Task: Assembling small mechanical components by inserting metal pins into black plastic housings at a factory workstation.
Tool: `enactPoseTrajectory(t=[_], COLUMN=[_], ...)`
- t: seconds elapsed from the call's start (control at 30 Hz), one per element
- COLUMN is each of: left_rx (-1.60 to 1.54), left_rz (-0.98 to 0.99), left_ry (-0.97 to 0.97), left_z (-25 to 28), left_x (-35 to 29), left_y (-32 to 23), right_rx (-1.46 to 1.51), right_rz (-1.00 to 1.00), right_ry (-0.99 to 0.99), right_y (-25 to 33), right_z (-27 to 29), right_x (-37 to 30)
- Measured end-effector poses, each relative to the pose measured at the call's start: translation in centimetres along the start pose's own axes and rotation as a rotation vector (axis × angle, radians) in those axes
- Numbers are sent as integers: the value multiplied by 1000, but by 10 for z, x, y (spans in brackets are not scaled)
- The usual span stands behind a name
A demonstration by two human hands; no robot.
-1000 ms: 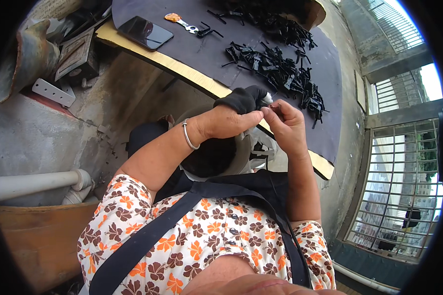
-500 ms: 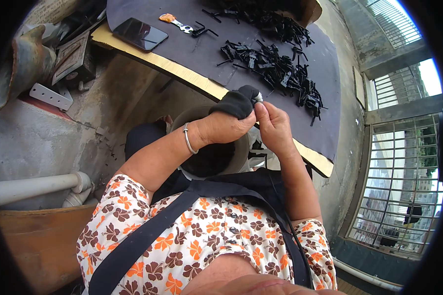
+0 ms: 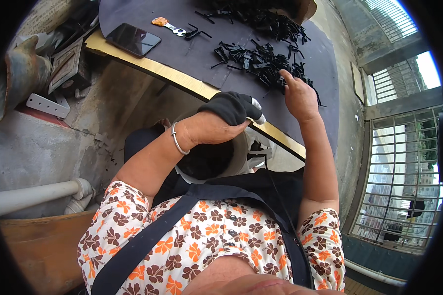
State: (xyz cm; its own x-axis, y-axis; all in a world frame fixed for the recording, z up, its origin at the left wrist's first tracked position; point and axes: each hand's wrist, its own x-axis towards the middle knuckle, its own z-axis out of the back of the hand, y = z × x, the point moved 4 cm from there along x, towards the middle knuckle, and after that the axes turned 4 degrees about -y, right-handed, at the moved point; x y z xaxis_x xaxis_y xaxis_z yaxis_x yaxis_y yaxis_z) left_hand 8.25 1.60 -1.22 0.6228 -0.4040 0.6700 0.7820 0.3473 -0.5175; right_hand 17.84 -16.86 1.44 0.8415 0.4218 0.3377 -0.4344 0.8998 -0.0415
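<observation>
My right hand (image 3: 301, 98) is over the black parts (image 3: 266, 61) on the worktop (image 3: 194, 64), one finger outstretched; my left hand (image 3: 225, 117) curls near the edge. Whether either pinches anything, I cannot tell.

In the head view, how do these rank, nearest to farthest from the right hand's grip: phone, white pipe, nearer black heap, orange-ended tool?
1. Nearer black heap: just ahead.
2. Orange-ended tool: upper left.
3. Phone: farther left.
4. White pipe: far lower left.
</observation>
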Motion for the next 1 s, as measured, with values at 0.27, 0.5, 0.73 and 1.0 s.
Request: enactPoseTrajectory(t=[0.27, 0.5, 0.73, 1.0], left_rx=[-99, -38, -104, -126], left_rz=[102, 60, 117, 141], left_ry=[-20, -308, -366, -335], left_z=[-2, 2, -2, -2], left_x=[2, 8, 8, 10], left_y=[5, 3, 7, 4], right_rx=[215, 819, 875, 1029], right_rz=[18, -387, -383, -490], right_ry=[-27, -239, -393, -285], right_y=[15, -1, -7, 7], right_z=[-8, -8, 4, 7], right_x=[-23, -27, -19, -20])
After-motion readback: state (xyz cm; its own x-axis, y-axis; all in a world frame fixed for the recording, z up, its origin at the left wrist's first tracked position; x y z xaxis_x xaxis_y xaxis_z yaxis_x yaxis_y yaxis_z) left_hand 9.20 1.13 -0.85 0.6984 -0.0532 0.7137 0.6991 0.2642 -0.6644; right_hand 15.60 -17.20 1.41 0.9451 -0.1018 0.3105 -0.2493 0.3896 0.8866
